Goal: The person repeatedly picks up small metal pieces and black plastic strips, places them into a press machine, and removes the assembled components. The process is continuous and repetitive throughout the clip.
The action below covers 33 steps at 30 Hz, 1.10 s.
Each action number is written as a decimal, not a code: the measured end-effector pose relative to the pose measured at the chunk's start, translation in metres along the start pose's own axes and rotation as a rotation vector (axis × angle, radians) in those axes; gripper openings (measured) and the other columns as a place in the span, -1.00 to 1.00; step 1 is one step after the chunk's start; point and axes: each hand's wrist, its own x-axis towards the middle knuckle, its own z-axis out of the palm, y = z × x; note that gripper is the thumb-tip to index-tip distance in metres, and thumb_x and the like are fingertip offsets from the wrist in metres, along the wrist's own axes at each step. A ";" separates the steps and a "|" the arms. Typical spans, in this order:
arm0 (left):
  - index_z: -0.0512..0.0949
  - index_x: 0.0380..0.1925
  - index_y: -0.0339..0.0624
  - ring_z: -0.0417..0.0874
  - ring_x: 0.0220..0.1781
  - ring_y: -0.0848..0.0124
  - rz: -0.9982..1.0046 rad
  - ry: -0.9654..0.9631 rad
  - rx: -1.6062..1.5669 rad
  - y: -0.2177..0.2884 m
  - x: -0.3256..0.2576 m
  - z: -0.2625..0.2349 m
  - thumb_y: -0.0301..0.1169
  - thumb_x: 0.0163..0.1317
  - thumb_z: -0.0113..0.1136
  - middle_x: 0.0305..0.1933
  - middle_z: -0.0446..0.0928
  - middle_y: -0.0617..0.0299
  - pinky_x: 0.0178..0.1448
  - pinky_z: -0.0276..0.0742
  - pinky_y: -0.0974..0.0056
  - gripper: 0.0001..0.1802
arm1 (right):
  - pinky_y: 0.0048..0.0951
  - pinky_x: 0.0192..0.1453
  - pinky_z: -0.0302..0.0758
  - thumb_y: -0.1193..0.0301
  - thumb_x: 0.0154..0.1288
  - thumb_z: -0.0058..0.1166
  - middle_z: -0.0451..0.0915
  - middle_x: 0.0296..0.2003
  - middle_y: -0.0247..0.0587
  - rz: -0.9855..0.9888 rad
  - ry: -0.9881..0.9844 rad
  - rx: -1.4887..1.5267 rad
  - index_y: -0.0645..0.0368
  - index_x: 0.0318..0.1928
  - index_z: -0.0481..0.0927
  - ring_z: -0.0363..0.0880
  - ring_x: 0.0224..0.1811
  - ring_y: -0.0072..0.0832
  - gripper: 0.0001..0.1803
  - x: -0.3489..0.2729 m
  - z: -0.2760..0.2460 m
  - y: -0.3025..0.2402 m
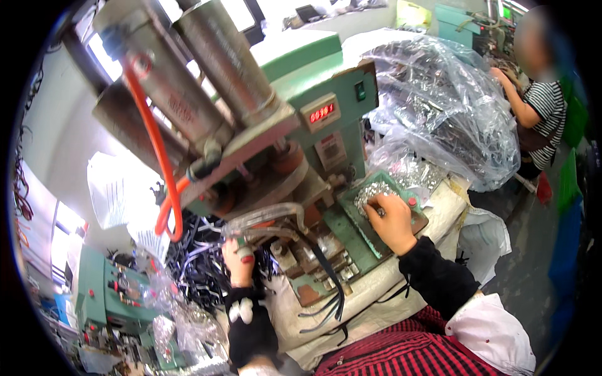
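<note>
My right hand (394, 224) reaches into a green tray (369, 237) beside the press. Its fingers are bent and pinched together at a heap of small silver metal parts (374, 195). My left hand (238, 264) is at the left side of the press, against a pile of black straps (197, 263). A red-tipped fitting and clear hoses partly cover its fingers, so its grip is hidden. Between the hands stands the green press (295, 178) with its metal base. Several black straps (329, 282) hang over the base toward me.
Large cylinders (219, 59) and an orange hose (147, 119) rise above the press. A clear plastic bag (442, 106) with dark contents bulges at the back right. Another person (539, 106) works at the far right. A second green machine (94, 288) stands at the left.
</note>
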 end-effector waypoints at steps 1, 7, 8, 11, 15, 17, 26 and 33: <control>0.70 -0.20 -0.13 0.60 -0.09 0.06 -0.123 -0.103 -0.126 0.003 -0.015 -0.005 -0.40 0.18 0.23 -0.18 0.65 0.11 -0.03 0.49 0.01 -0.80 | -0.16 -0.15 0.52 0.49 0.15 0.36 0.67 -0.38 -0.17 0.007 0.020 0.060 0.16 -0.34 0.64 0.62 -0.26 -0.11 -0.88 -0.001 -0.016 -0.001; 0.77 -0.17 -0.05 0.63 0.07 0.08 -0.084 -0.388 -0.246 0.042 -0.002 -0.138 -0.54 0.08 0.30 0.02 0.74 0.19 0.21 0.47 0.07 -0.71 | -0.22 -0.07 0.53 0.59 0.15 0.29 0.68 -0.35 -0.15 0.146 -0.007 0.076 0.21 -0.27 0.68 0.64 -0.20 -0.13 -0.88 -0.024 -0.073 -0.003; 0.76 -0.14 -0.06 0.62 0.06 0.07 -0.039 -0.337 -0.227 0.044 -0.001 -0.142 -0.56 0.10 0.27 0.04 0.74 0.17 0.21 0.46 0.08 -0.69 | -0.23 -0.06 0.53 0.59 0.16 0.29 0.68 -0.33 -0.14 0.108 -0.062 0.166 0.22 -0.23 0.69 0.65 -0.19 -0.14 -0.86 -0.022 -0.077 -0.015; 0.66 -0.09 -0.21 0.58 -0.14 0.06 -0.298 -0.197 -0.269 0.063 0.010 -0.164 -0.60 0.19 0.21 -0.14 0.65 0.04 -0.01 0.45 0.07 -0.73 | -0.26 -0.02 0.55 0.59 0.21 0.27 0.68 -0.27 -0.10 0.014 -0.220 0.436 0.23 -0.11 0.68 0.67 -0.17 -0.19 -0.78 -0.002 -0.058 -0.073; 0.59 0.00 -0.32 0.64 -0.31 0.46 -0.771 0.146 -0.852 0.109 0.026 -0.165 -0.44 0.54 0.11 -0.21 0.64 0.23 -0.23 0.49 0.43 -0.81 | -0.40 0.01 0.58 0.60 0.28 0.23 0.69 -0.17 -0.13 0.181 -0.286 0.829 0.31 0.05 0.59 0.71 -0.13 -0.38 -0.68 0.003 -0.001 -0.094; 0.57 0.00 -0.32 0.67 -0.37 0.50 -0.986 0.207 -1.077 0.131 0.033 -0.187 -0.37 0.58 0.07 -0.16 0.65 0.18 -0.34 0.50 0.49 -0.77 | -0.49 0.04 0.56 0.64 0.32 0.19 0.68 -0.15 -0.17 0.287 -0.295 0.891 0.35 0.10 0.55 0.69 -0.09 -0.51 -0.66 -0.005 0.007 -0.108; 0.56 -0.18 -0.35 0.61 -0.50 0.40 -0.548 0.407 -1.147 0.168 0.139 -0.257 -0.46 0.54 0.05 -0.26 0.64 0.05 -0.46 0.60 0.38 -0.83 | -0.49 0.21 0.51 0.67 0.36 0.13 0.63 0.07 -0.17 0.459 -0.386 1.081 0.33 0.30 0.41 0.63 0.10 -0.51 -0.49 -0.010 0.001 -0.132; 0.69 -0.31 -0.29 0.74 -0.33 0.17 -0.031 0.243 -0.818 0.203 0.094 -0.252 -0.55 0.23 0.39 -0.27 0.73 0.00 -0.17 0.73 0.19 -0.94 | -0.08 0.42 0.44 0.52 0.17 0.26 0.60 0.19 0.11 -0.196 -0.446 0.322 0.23 0.28 0.55 0.55 0.28 -0.02 -0.40 0.005 -0.058 -0.098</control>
